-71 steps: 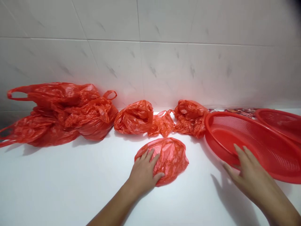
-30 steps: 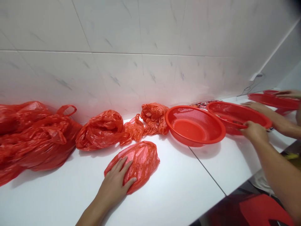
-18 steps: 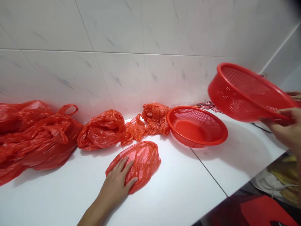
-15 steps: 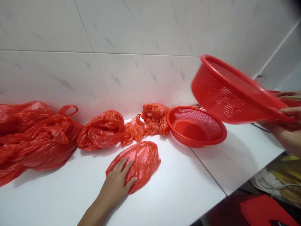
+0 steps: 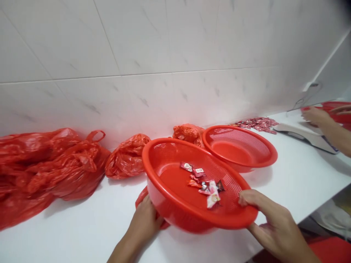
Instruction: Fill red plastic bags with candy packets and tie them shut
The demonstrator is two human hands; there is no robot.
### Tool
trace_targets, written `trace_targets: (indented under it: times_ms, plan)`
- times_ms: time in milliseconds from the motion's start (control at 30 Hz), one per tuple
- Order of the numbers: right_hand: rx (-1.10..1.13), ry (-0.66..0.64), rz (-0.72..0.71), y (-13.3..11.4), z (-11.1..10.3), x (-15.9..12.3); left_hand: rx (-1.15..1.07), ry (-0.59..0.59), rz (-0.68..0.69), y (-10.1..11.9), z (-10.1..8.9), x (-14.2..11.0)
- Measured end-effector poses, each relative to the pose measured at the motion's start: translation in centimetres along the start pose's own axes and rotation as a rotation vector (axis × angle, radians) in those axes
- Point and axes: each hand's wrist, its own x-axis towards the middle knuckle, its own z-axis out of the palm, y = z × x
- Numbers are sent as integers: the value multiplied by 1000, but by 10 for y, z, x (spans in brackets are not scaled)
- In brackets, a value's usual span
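Note:
My right hand (image 5: 276,226) grips the rim of a red plastic colander (image 5: 192,215), thumb below and fingers over the edge. The colander tilts above the table, with several small wrapped candies (image 5: 203,182) lying in it. My left hand (image 5: 144,221) rests on a red plastic bag (image 5: 140,197) on the table, just left of the colander. The colander's wall covers most of that bag and hides the left fingers, so whether they are closed cannot be seen. A second red colander (image 5: 263,155) stands on the table behind the first.
Along the tiled wall lie a large red bag (image 5: 68,171) and crumpled red bags (image 5: 127,157). Farther right are a pile of wrapped candies (image 5: 259,124) and a white scale-like device (image 5: 304,135). Another person's hand (image 5: 318,117) works beside red containers at the far right.
My right hand has brought the colander from the upper right down to the middle, and candies now show inside it. My left hand stays at the bag, its fingers now hidden.

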Motion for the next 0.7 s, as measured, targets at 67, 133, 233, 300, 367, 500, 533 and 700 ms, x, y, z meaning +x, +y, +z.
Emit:
trace_targets:
  times_ms: [67, 133, 233, 300, 367, 500, 533, 700]
  plan:
    - [-84, 15, 11, 16, -9, -15, -21, -39, 5, 0, 2, 1]
    - [-158, 40, 34, 31, -18, -27, -18, -61, -28, -2, 6, 3]
    - [-254, 76, 69, 53, -29, -39, 9, -104, -78, -4, 9, 3]
    - [-321, 75, 102, 70, -36, -47, 17, -135, -92, -3, 8, 3]
    - [-379, 68, 137, 89, -41, -55, 16, -150, -98, -2, 7, 2]
    - [-471, 68, 205, 116, -46, -70, -3, -125, -91, -2, 6, 2]
    - [-505, 68, 226, 117, -44, -72, -8, -114, -83, -2, 7, 1]
    - [-597, 64, 352, 100, -20, -66, -11, -108, -76, -5, 11, 1]
